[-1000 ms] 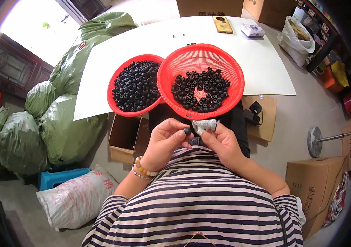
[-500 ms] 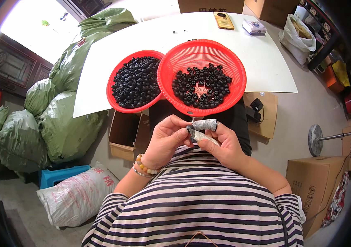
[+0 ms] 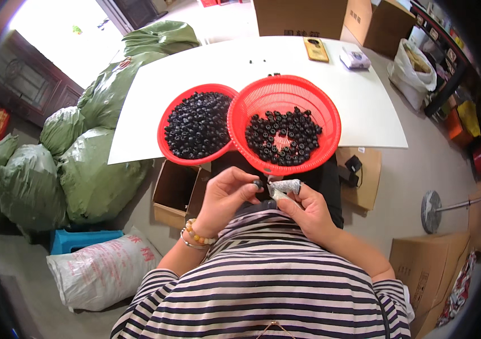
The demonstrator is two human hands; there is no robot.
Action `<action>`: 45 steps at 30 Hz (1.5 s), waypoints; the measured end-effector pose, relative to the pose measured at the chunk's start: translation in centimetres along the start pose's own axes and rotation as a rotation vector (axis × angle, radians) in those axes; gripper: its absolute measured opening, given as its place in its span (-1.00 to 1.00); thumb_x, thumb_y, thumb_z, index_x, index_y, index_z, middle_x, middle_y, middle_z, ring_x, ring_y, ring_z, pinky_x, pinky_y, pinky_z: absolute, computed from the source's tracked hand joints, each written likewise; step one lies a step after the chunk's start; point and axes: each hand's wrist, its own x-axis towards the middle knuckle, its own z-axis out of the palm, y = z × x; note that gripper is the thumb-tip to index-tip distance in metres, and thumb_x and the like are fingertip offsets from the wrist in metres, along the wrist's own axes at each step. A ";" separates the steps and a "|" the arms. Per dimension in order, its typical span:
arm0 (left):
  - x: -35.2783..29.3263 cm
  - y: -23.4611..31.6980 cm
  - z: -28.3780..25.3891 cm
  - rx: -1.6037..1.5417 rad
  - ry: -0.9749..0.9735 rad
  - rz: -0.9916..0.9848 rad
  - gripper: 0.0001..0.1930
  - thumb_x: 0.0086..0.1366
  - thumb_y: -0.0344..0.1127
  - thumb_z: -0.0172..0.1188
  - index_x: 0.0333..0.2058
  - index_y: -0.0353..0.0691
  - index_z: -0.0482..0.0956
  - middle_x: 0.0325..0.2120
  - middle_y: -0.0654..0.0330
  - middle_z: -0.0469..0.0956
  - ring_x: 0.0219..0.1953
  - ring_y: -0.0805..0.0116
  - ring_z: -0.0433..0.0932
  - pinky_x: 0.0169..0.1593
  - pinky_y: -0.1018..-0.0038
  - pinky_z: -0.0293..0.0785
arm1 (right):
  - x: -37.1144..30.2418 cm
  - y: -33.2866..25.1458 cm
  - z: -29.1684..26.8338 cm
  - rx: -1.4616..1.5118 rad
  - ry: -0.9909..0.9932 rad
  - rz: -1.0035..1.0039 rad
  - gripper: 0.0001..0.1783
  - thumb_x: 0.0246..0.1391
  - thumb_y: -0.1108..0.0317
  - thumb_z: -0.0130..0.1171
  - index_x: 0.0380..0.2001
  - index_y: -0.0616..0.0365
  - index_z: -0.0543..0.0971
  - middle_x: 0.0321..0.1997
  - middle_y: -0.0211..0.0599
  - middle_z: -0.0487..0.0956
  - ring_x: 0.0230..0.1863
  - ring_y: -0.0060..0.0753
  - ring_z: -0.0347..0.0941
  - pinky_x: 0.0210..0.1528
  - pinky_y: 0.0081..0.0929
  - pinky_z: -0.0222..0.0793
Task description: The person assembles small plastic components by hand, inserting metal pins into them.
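My left hand (image 3: 230,195) pinches a small black round part (image 3: 258,183) between thumb and fingertips, just below the baskets. Close beside it, my right hand (image 3: 307,210) has its wrapped index finger and thumb drawn together. Grey-white wrapping (image 3: 285,186) covers the index finger, and a paler one covers the thumb. Whatever lies between those two tips is too small to make out. A red basket (image 3: 331,121) at the right holds black round parts (image 3: 280,135), some showing holes. Overlapping it, a shallower red basket (image 3: 163,133) is heaped with similar black parts (image 3: 198,127).
Both baskets rest at the near edge of a white table (image 3: 138,113). A yellow phone (image 3: 315,50) and a small white-purple packet (image 3: 355,58) lie at its far side. Green sacks (image 3: 96,175) crowd the left; an open carton (image 3: 175,189) stands below the table.
My hands have drawn slightly apart, and the black part now sits in my left fingertips, away from the wrapped right fingers. The whole view has shifted, with the table lower in it.
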 end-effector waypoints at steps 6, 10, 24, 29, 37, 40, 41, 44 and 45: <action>2.8 2.8 -5.4 0.381 0.369 0.264 -0.93 0.09 -0.47 0.11 -0.41 -0.30 0.46 -0.63 0.34 0.44 -0.62 0.68 0.34 -0.58 0.75 0.26 | 0.2 0.2 0.8 0.101 0.056 0.035 -0.75 0.13 0.29 -0.12 -0.19 0.21 0.35 -0.61 -0.60 0.22 -0.61 -0.79 0.05 -0.54 -0.80 -0.01; 5.9 3.5 -9.4 0.515 0.480 0.274 -0.89 0.08 -0.39 0.14 -0.43 -0.30 0.48 -0.62 0.33 0.45 -0.62 0.65 0.36 -0.58 0.74 0.30 | 0.3 0.9 0.2 0.077 -0.032 0.115 -0.72 0.14 0.23 -0.15 -0.18 0.19 0.35 -0.64 -0.60 0.23 -0.63 -0.79 0.05 -0.58 -0.82 -0.05; 9.7 5.7 -9.7 0.491 0.459 0.166 -0.81 0.09 -0.36 0.11 -0.31 -0.30 0.48 -0.55 0.27 0.49 -0.55 0.59 0.42 -0.53 0.68 0.38 | 0.5 0.7 0.5 -0.108 -0.054 0.180 -0.81 0.12 0.28 -0.12 -0.34 0.17 0.39 -0.61 -0.63 0.24 -0.60 -0.80 0.06 -0.55 -0.81 -0.02; 10.4 5.8 -4.8 0.767 0.081 0.454 -0.82 0.05 -0.40 0.13 -0.35 -0.35 0.48 -0.52 0.21 0.52 -0.46 0.54 0.45 -0.39 0.63 0.39 | 0.5 0.2 0.9 -0.085 -0.063 0.185 -0.82 0.11 0.29 -0.09 -0.34 0.16 0.41 -0.60 -0.66 0.22 -0.57 -0.81 0.06 -0.53 -0.80 -0.01; 13.4 2.1 0.3 1.234 -0.539 0.327 -0.83 -0.05 -0.41 0.12 -0.41 -0.31 0.51 -0.49 0.04 0.51 -0.38 0.13 0.48 -0.28 0.37 0.38 | 0.3 0.3 0.2 -0.043 -0.101 0.243 -0.71 0.09 0.32 -0.06 -0.17 0.28 0.40 -0.26 -0.44 0.44 -0.23 -0.70 0.31 -0.16 -0.69 0.22; 13.9 1.2 0.9 1.413 -0.573 0.312 -0.81 -0.06 -0.39 0.12 -0.41 -0.28 0.53 -0.47 0.03 0.50 -0.34 0.07 0.47 -0.25 0.30 0.38 | 0.3 0.7 0.0 -0.025 -0.109 0.234 -0.71 0.09 0.32 -0.05 -0.17 0.28 0.40 -0.23 -0.40 0.45 -0.21 -0.68 0.33 -0.13 -0.66 0.23; 14.1 1.1 1.1 1.493 -0.562 0.280 -0.82 -0.07 -0.38 0.12 -0.41 -0.26 0.53 -0.47 0.02 0.50 -0.34 0.08 0.47 -0.25 0.30 0.38 | 0.2 0.8 -0.1 -0.030 -0.105 0.218 -0.71 0.09 0.33 -0.05 -0.17 0.28 0.40 -0.24 -0.39 0.45 -0.21 -0.66 0.34 -0.13 -0.65 0.24; 15.2 -0.3 0.9 1.662 -0.541 0.179 -0.82 -0.08 -0.37 0.12 -0.43 -0.24 0.54 -0.47 0.02 0.50 -0.33 0.08 0.47 -0.25 0.30 0.39 | 0.2 1.2 -0.1 -0.010 -0.105 0.194 -0.71 0.08 0.32 -0.04 -0.17 0.28 0.40 -0.24 -0.37 0.46 -0.22 -0.65 0.35 -0.13 -0.64 0.25; 15.5 -0.6 1.0 1.748 -0.525 0.110 -0.83 -0.08 -0.36 0.12 -0.44 -0.23 0.54 -0.46 0.01 0.50 -0.33 0.08 0.47 -0.25 0.30 0.39 | 0.3 1.4 -0.1 0.011 -0.112 0.186 -0.71 0.08 0.32 -0.04 -0.17 0.28 0.41 -0.25 -0.37 0.47 -0.22 -0.65 0.35 -0.13 -0.64 0.25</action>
